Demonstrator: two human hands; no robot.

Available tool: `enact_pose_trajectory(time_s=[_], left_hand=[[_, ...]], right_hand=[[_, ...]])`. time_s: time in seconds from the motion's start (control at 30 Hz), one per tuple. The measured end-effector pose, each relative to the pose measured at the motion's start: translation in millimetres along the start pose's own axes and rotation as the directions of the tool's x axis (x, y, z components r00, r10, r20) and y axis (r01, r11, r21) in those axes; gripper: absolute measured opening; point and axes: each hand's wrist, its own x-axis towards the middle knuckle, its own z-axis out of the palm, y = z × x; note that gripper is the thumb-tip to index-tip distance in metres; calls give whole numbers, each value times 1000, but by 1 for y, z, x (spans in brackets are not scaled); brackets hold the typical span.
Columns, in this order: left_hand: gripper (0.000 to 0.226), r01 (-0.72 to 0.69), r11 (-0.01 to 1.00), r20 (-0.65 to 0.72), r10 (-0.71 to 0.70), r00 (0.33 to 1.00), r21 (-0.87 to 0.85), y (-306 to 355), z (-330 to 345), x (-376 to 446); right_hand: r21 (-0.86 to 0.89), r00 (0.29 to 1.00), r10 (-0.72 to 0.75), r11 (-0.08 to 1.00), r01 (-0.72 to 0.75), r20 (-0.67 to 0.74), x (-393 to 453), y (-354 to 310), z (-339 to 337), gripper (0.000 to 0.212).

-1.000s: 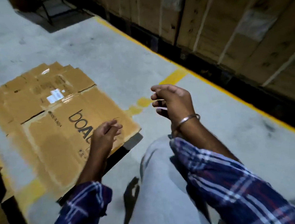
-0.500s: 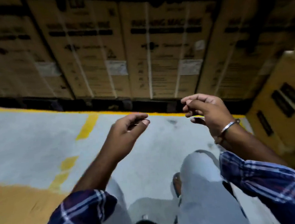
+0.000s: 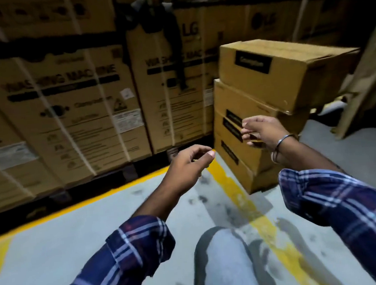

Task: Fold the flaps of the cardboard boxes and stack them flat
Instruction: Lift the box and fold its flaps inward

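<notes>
A stack of several brown cardboard boxes (image 3: 270, 117) with black labels stands on the floor at the right, the top box (image 3: 282, 72) sitting skewed on the others. My right hand (image 3: 265, 131) hovers in front of the stack's middle boxes, fingers loosely curled, holding nothing. My left hand (image 3: 188, 164) hangs in the air left of the stack's lower corner, fingers relaxed and empty. Neither hand touches a box. The flattened cardboard on the floor is out of view.
A wall of big strapped washing-machine cartons (image 3: 72, 111) on dark pallets runs along the back. A yellow floor line (image 3: 243, 196) crosses the grey concrete. A leaning cardboard sheet (image 3: 366, 78) stands at the far right. My knee (image 3: 223, 263) is low in the middle.
My view has swung right, away from the flattened cardboard on the floor, toward the stack of boxes. Both empty hands have stayed raised in front of me, now close to the stack.
</notes>
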Motion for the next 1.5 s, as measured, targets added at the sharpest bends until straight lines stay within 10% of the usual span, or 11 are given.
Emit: enact_pose_trajectory(time_s=[0.23, 0.47, 0.73, 0.93, 1.07, 1.37, 1.5], left_hand=[[48, 32, 999, 127, -31, 991, -9, 5, 87, 109], [41, 24, 1000, 183, -25, 983, 8, 8, 138, 195], [46, 101, 993, 172, -89, 981, -67, -2, 171, 245], [106, 87, 982, 97, -72, 993, -168, 18, 194, 294], [137, -70, 996, 23, 69, 997, 60, 44, 205, 316], [102, -216, 912, -209, 300, 931, 350, 52, 211, 339], [103, -229, 911, -177, 302, 937, 343, 55, 207, 342]], right_hand=[[-256, 870, -236, 958, 133, -432, 124, -5, -128, 59], [-772, 757, -537, 632, 68, -373, 227, -81, -187, 71], [-754, 754, -527, 653, 65, -392, 252, -59, -161, 62], [-824, 757, -590, 553, 125, -281, 228, -59, -140, 50], [-760, 715, -654, 588, 275, -247, 216, -58, -138, 42], [-603, 735, -628, 697, 387, -255, 207, -72, -159, 50], [-679, 543, -700, 675, 289, -464, 227, -87, -206, 57]])
